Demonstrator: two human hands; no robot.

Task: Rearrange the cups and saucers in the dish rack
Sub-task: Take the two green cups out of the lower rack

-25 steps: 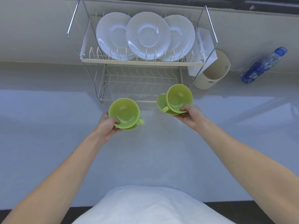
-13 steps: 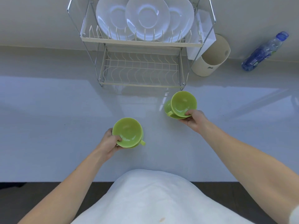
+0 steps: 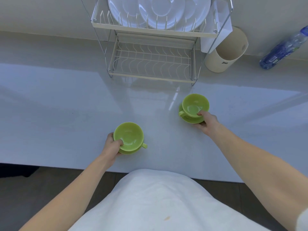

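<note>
My left hand (image 3: 112, 147) grips a green cup (image 3: 129, 135) stacked on its green saucer (image 3: 127, 151), thumb inside the cup's rim, low over the white counter near its front edge. My right hand (image 3: 206, 121) holds a second green cup (image 3: 195, 105) on a green saucer (image 3: 191, 119) the same way, farther back and to the right. Both cups are upright. The two-tier wire dish rack (image 3: 150, 75) stands at the back; several white plates (image 3: 160, 10) lean in its upper tier, and its lower tier holds nothing.
A cream utensil holder (image 3: 225, 52) hangs at the rack's right side. A blue-labelled plastic bottle (image 3: 283, 50) lies at the far right against the wall. The white counter (image 3: 58, 114) stretches left and right of the cups.
Both hands have drawn their cup-and-saucer sets away from the rack's lower tier toward me and down to the counter. The view has tilted downward.
</note>
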